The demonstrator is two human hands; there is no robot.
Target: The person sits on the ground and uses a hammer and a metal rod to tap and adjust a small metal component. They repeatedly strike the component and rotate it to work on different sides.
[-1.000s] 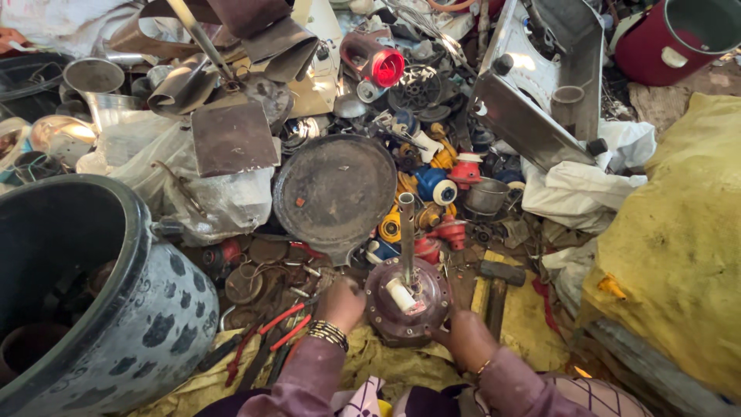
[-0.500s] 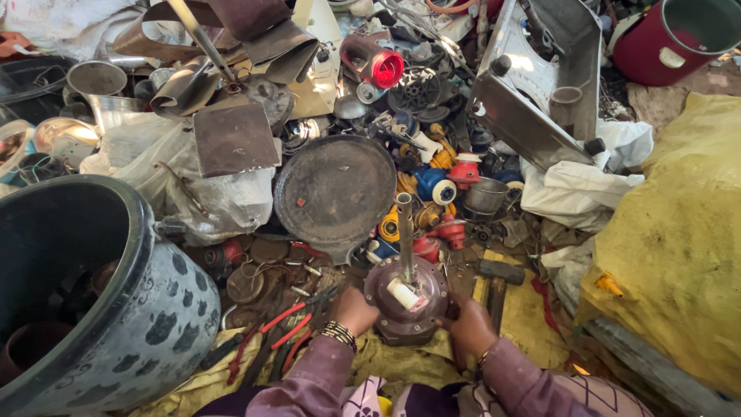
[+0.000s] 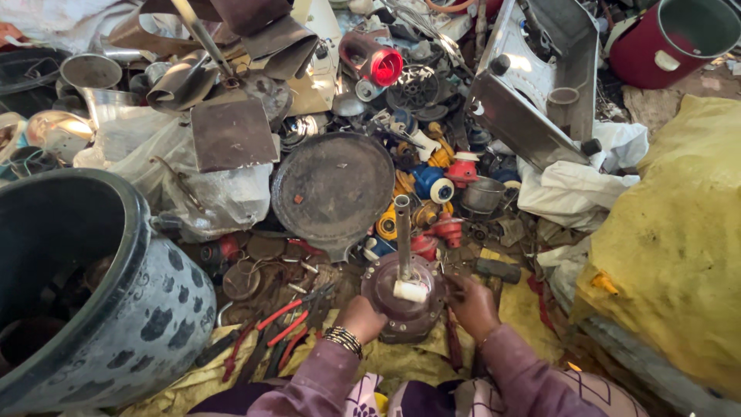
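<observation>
Head view, only cam. Motor (image 3: 407, 297): round dark metal unit w/ upright shaft and a white bit at shaft base, sits on yellow cloth (image 3: 532, 309) just in front of the person, centre-bottom of frame.

L hand (image 3: 360, 319): fingers curled against motor's left rim, closed on it as far as I can see; beaded bracelet on wrist. R hand (image 3: 472, 306): gripping the right rim, fingers wrapped around the edge, fingertips partly hidden. Both hands on the unit, no tool in either.

Step, my read: steadying/turning the motor body by hand, inspection or start of teardown. Next move prob needs a tool. Red-handled pliers (image 3: 282, 324) lie just left of L hand, so one hand has to let go while the other keeps the unit upright. Shaft is tall, so tipping is a risk.

Containers:
- Big black tub (image 3: 147, 309), spotted outer wall, left. Interior dark, some scrap bits at bottom, can't ID.
- Red pot (image 3: 656, 46), top right, open, looks empty from here.
- Small steel cup (image 3: 482, 197) amid coloured plastic parts, contents not visible.
- Yellow sack (image 3: 679, 232), right, bulging, contents hidden.
- Round pan (image 3: 332, 185), behind motor, nothing in it but rust specks.
</observation>
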